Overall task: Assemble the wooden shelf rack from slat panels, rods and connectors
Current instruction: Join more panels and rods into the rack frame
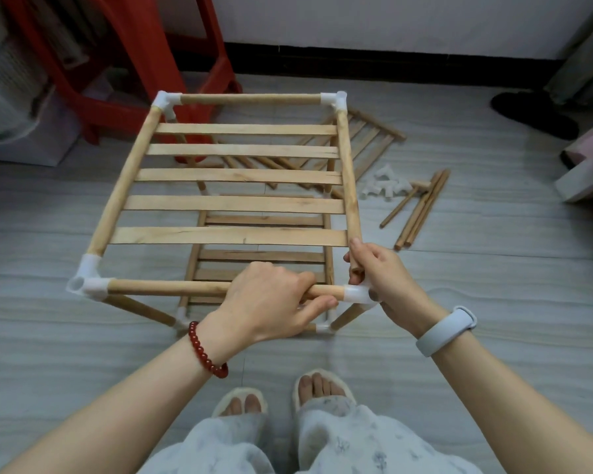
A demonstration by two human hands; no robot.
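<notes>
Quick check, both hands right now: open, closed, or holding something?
Left hand: closed around the near front rod of the rack.
Right hand: closed around the near end of the right side rod, at the corner connector.

No legible text, label, brand, number or sign appears on any surface in the head view.
</notes>
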